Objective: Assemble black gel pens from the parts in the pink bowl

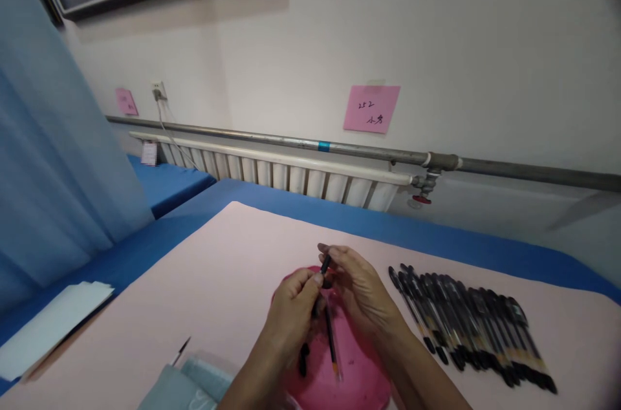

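My left hand [294, 313] and my right hand [361, 290] meet over a pink dish [359, 371] on the pale pink mat [218, 280]. Both pinch a thin black pen [326, 262], its dark tip poking up between the fingertips. A clear pen barrel with an ink refill [332, 342] hangs down below the hands, above the dish. A small black part [303, 359] lies near my left wrist by the dish. Right of my right hand lies a row of several black pens [470, 326].
A blue cloth [184, 229] covers the table under the mat. White paper [48, 326] lies at the left edge. A loose refill [180, 352] and a folded teal cloth [189, 384] sit at the front. A radiator [291, 171] and a pipe run along the wall.
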### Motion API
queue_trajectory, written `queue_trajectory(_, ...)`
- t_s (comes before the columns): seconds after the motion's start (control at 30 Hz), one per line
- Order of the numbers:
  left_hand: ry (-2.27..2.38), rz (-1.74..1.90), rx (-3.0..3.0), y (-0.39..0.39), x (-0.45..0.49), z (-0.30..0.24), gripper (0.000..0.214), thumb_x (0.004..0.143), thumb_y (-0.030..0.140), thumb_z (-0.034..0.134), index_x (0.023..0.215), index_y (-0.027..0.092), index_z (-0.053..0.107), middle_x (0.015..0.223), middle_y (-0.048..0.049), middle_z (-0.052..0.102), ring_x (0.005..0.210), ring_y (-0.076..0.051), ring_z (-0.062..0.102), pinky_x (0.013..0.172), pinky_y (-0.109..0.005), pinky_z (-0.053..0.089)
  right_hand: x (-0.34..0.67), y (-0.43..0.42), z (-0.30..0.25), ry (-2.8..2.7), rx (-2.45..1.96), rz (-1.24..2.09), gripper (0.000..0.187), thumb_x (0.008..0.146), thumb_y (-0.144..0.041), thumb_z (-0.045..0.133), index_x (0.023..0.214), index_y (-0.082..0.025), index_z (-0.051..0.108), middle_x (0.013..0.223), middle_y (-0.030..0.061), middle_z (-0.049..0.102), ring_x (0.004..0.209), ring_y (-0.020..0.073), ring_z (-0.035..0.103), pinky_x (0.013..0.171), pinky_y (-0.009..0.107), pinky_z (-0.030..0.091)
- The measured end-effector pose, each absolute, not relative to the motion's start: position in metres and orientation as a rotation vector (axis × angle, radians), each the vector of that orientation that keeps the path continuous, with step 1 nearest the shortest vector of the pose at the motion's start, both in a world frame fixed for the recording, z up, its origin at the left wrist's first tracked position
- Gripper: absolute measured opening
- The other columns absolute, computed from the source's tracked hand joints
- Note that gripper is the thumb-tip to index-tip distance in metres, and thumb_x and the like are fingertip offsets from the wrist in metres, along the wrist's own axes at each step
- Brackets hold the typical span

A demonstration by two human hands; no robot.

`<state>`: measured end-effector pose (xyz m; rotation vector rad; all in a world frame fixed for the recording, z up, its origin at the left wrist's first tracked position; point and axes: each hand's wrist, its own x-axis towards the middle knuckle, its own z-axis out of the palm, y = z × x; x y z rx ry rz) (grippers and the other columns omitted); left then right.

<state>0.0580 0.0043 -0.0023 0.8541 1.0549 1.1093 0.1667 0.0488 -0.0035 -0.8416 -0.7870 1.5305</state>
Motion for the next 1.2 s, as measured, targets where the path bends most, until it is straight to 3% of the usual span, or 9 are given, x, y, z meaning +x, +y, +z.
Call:
queue_trajectory(0.1,1.065,1.098,0.870,0.006,0.057,-0.004,0.025,0.079,0.044,0.050,0.072,0.019,0.048,0.047,0.0093,0.038,0.032,-0.002,0.022,0.033,-0.016,0.013,0.168,0.049,-0.003,-0.807,-0.847,1.534,0.019,0.061,-0.029,0.075,0.077,-0.020,0.073,0.089,0.0039,0.068,0.075,0.0148,0.058,0.062,0.023,0.045)
queue_trajectory(0.5,1.065,1.063,0.914,0.005,0.047,-0.004,0.029,0.077,0.046,0.054,0.070,0.019,0.046,0.048,0.0085,0.041,0.033,-0.002,0.022,0.034,-0.016,0.012,0.171,0.050,-0.003,-0.842,-0.861,1.577,0.015,0.061,-0.028,0.075,0.073,-0.018,0.072,0.077,0.0009,0.066,0.063,0.0098,0.053,0.056,0.020,0.042)
queue_trajectory(0.93,1.085,1.018,0.949,0.006,0.041,0.000,0.032,0.074,0.047,0.057,0.068,0.018,0.045,0.048,0.0084,0.041,0.031,0.000,0.023,0.033,-0.015,0.012,0.171,0.050,-0.002,-0.842,-0.815,1.568,0.018,0.058,-0.025,0.077,0.074,-0.019,0.071,0.086,0.0013,0.067,0.064,0.0087,0.054,0.053,0.019,0.042)
queue_trajectory(1.2,1.104,1.006,1.013,0.008,0.039,-0.003,0.030,0.078,0.046,0.052,0.068,0.019,0.043,0.048,0.0088,0.040,0.032,-0.002,0.024,0.034,-0.017,0.015,0.171,0.051,-0.003,-0.855,-0.842,1.565,0.019,0.057,-0.026,0.076,0.072,-0.016,0.071,0.073,0.0011,0.065,0.060,0.0092,0.053,0.052,0.020,0.041)
